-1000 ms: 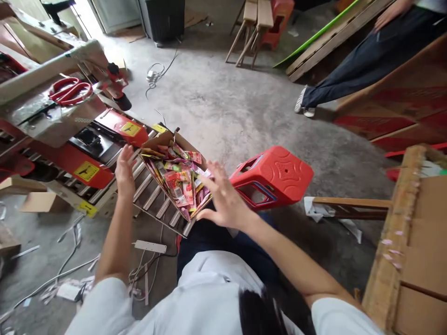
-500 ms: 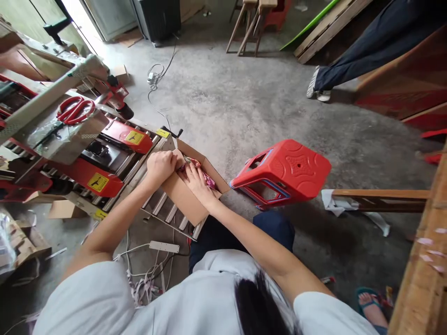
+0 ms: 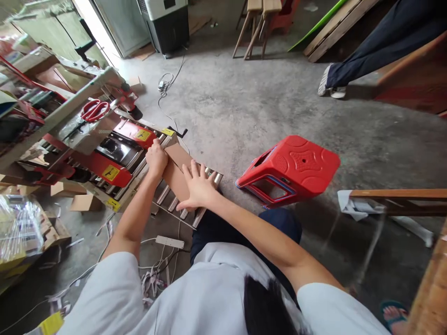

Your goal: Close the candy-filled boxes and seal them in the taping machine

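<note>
A cardboard box (image 3: 174, 176) lies on the metal rollers at the end of a roller conveyor (image 3: 173, 204), its flaps folded over the top. At its left end, my left hand (image 3: 157, 159) is closed against the cardboard, fingers curled around the edge. My right hand (image 3: 199, 185) rests on the near right part of the box with fingers spread and thumb out. Whatever lies inside the box is covered by the flaps.
Left of the box stands a red and grey carton-sealing machine (image 3: 115, 172) with red-handled scissors (image 3: 95, 110) on top. A red plastic stool (image 3: 296, 163) stands at right. Below, a power strip (image 3: 169, 242) and cords lie on the floor. Another person's leg (image 3: 363, 58) shows at upper right.
The open box flaps have been folded down, covering the pink and red items inside. My right hand has come out of the box and now spreads over its top; the view has shifted slightly.
</note>
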`<state>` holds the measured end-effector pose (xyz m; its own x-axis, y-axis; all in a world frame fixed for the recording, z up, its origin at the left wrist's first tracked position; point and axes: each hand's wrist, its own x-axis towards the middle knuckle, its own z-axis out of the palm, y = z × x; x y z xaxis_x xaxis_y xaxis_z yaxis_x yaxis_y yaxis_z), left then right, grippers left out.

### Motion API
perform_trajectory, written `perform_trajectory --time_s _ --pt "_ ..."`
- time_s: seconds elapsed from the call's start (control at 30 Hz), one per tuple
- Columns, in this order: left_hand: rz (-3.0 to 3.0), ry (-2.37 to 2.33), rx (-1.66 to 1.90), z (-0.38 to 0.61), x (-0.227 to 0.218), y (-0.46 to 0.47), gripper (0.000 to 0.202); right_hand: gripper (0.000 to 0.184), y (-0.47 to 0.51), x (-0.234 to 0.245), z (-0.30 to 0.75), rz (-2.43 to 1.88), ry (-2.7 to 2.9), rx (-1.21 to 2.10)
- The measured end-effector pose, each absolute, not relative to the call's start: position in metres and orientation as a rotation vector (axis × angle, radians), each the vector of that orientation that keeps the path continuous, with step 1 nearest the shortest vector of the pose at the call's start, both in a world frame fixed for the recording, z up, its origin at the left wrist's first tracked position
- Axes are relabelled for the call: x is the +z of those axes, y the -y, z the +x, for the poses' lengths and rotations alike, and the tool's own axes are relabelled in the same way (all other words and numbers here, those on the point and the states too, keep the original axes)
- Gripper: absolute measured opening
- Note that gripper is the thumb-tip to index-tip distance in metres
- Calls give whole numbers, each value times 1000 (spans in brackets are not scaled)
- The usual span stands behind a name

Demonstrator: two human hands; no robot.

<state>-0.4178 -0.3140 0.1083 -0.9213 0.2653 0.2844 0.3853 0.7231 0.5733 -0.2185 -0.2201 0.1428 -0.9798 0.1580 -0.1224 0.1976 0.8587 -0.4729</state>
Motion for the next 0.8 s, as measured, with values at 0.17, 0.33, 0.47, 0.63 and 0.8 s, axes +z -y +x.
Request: perform_trajectory --time_s 0.17,0.33,0.47,0.63,0.8 --pt "-391 2209 -1486 -391 111 331 23 130 245 123 -189 261 -3013 -475" --pt "-640 1898 -1340 -307 101 377 26 124 218 116 -200 -129 -3104 -394" --pt "-445 1791 -1443 -284 91 402 29 121 250 121 -303 -290 -3175 -451" --pt "-169 1741 -1575 -286 92 397 29 100 313 150 -425 -566 -3234 -562" --pt "-309 1856 -1740 -274 80 366 32 57 250 114 -325 -375 -3364 -977"
